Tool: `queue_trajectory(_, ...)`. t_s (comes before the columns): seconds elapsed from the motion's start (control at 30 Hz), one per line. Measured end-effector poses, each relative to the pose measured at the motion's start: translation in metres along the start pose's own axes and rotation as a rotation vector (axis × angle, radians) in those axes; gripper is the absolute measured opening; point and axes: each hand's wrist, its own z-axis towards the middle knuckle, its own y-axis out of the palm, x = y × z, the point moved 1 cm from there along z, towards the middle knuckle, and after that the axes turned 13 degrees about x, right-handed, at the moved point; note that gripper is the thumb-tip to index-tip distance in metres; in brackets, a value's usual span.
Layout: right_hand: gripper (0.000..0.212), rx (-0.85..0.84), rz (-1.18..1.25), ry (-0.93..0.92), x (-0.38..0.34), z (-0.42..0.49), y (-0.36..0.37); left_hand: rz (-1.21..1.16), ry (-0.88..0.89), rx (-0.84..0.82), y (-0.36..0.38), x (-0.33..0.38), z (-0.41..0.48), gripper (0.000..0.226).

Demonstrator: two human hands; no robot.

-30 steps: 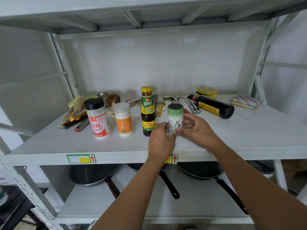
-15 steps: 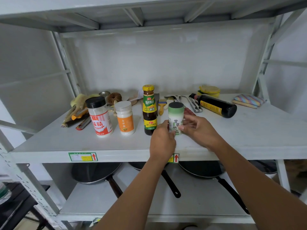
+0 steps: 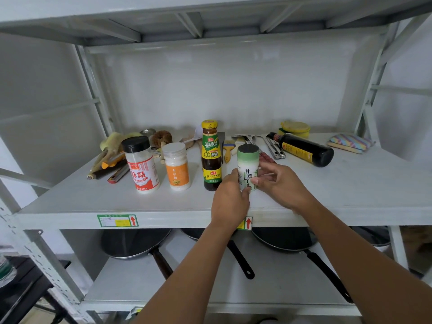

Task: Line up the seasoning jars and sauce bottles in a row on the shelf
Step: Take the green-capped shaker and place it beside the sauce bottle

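Note:
On the white metal shelf (image 3: 350,190) three containers stand in a row: a black-capped jar with a red label (image 3: 141,166), a white jar with an orange label (image 3: 176,167) and a dark sauce bottle with a yellow cap (image 3: 211,155). Just right of the bottle stands a green-and-white salt jar (image 3: 247,163). My left hand (image 3: 230,201) and my right hand (image 3: 280,183) both grip its lower half. A dark soy sauce bottle (image 3: 304,149) lies on its side at the back right.
Behind the row lie brushes, a scrubber (image 3: 161,137), a pastry brush (image 3: 228,148) and metal tongs (image 3: 272,146). A yellow sponge (image 3: 295,127) and a striped cloth (image 3: 349,142) sit at the back right. Several pans (image 3: 135,242) rest on the lower shelf.
The salt jar has been turned between both hands, so that its printed label now faces me. It stays in the same spot beside the sauce bottle.

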Motion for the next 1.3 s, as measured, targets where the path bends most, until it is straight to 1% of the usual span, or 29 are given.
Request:
queue_trajectory(0.17, 0.035, 0.0, 0.003, -0.002, -0.002, -0.001, 0.0, -0.021, 0.002, -0.023, -0.002, 0.0, 0.001, 0.039)
queue_trajectory(0.3, 0.037, 0.002, -0.027, 0.001, -0.005, -0.002, 0.002, -0.013, -0.006, -0.016, -0.001, 0.001, 0.001, 0.04)
queue_trajectory(0.47, 0.037, -0.004, -0.075, -0.002, -0.007, -0.002, 0.005, -0.005, -0.035, 0.032, 0.0, 0.002, -0.002, 0.034)
queue_trajectory(0.57, 0.036, -0.013, -0.064, 0.009, -0.009, -0.002, 0.004, 0.005, -0.03, 0.057, -0.001, 0.005, -0.004, 0.038)
queue_trajectory(0.67, 0.045, -0.044, -0.06, 0.075, -0.01, 0.0, 0.001, 0.021, -0.012, 0.062, -0.006, 0.01, -0.009, 0.042)
queue_trajectory(0.73, 0.052, -0.082, -0.088, 0.112, -0.01, 0.005, -0.007, 0.041, -0.029, 0.072, -0.013, 0.014, -0.016, 0.049)
queue_trajectory(0.8, 0.048, -0.1, -0.181, 0.091, -0.013, 0.015, -0.025, 0.014, -0.081, 0.092, -0.02, 0.017, -0.023, 0.051)
queue_trajectory(0.83, 0.042, -0.091, -0.238, 0.07, -0.015, 0.022, -0.037, -0.017, -0.105, 0.11, -0.023, 0.018, -0.027, 0.047)
queue_trajectory(0.9, 0.033, -0.015, -0.37, 0.036, -0.014, 0.042, -0.063, -0.082, -0.126, 0.148, -0.027, 0.021, -0.034, 0.035)
queue_trajectory(0.97, 0.027, 0.045, -0.58, 0.013, -0.009, 0.064, -0.086, -0.101, -0.1, 0.156, -0.026, 0.026, -0.041, 0.028)
queue_trajectory(1.03, 0.017, 0.016, -0.828, 0.018, -0.004, 0.082, -0.102, -0.074, -0.043, 0.139, -0.021, 0.029, -0.047, 0.024)
queue_trajectory(1.07, 0.016, -0.022, -0.927, 0.037, -0.003, 0.09, -0.107, -0.059, -0.008, 0.137, -0.019, 0.03, -0.049, 0.023)
queue_trajectory(1.1, 0.021, -0.052, -1.004, 0.053, -0.002, 0.096, -0.109, -0.041, 0.034, 0.143, -0.017, 0.029, -0.051, 0.023)
queue_trajectory(1.17, 0.044, -0.07, -1.095, 0.077, 0.004, 0.111, -0.111, 0.007, 0.115, 0.157, -0.012, 0.025, -0.053, 0.022)
queue_trajectory(1.2, 0.055, -0.067, -1.101, 0.114, 0.009, 0.117, -0.112, 0.037, 0.131, 0.161, -0.01, 0.022, -0.054, 0.023)
queue_trajectory(1.23, 0.061, -0.067, -1.088, 0.14, 0.013, 0.123, -0.111, 0.066, 0.124, 0.157, -0.009, 0.021, -0.054, 0.024)
queue_trajectory(1.3, 0.066, -0.081, -1.048, 0.185, 0.024, 0.132, -0.111, 0.104, 0.083, 0.139, -0.008, 0.021, -0.053, 0.026)
